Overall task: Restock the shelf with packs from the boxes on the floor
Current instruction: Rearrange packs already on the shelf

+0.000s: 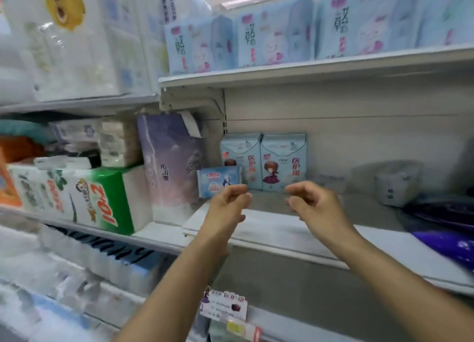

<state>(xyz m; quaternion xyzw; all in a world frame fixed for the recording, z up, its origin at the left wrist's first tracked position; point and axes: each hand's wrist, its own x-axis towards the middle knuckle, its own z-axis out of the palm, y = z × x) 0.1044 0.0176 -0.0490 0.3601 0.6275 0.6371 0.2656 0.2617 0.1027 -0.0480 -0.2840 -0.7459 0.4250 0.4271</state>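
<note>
Head view — left hand point(229, 200), right hand point(311, 200) (loosely curled)

pale-blue packs point(283, 161); purple bag point(451, 244)

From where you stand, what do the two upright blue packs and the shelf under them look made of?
The two upright blue packs look like printed plastic film, faintly glossy, though blur leaves card possible. The shelf looks like painted metal, pale and matte, judging by its thin folded front edge.

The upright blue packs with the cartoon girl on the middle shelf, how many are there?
2: left pack and right pack stand side by side against the back panel, the left partly hidden by a smaller pack. More could be hidden.
</note>
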